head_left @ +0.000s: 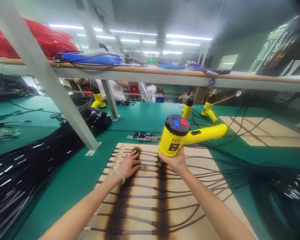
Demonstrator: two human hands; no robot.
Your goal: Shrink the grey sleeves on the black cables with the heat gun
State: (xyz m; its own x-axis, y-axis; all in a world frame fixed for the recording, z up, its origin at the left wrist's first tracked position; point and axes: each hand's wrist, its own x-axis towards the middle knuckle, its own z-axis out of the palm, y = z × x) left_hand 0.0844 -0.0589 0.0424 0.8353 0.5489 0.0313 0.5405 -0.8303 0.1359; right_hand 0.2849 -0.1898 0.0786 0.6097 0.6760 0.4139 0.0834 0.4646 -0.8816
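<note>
My right hand (175,162) grips the barrel of a yellow heat gun (182,135) with a black cap and a small blue and red display, its nozzle pointing down at the board. My left hand (128,164) lies flat, fingers spread, on several black cables (140,196) laid in rows across a wooden board (202,160). Two dark scorched stripes run down the board under the cables. A pale band circles my left wrist.
A big bundle of black cables (27,166) lies at left, more loops (277,186) at right. A grey frame post (65,103) slants down beside the board. Other yellow heat guns (207,110) stand behind. Small tools (145,135) lie past the board. A person's torso shows beyond the shelf.
</note>
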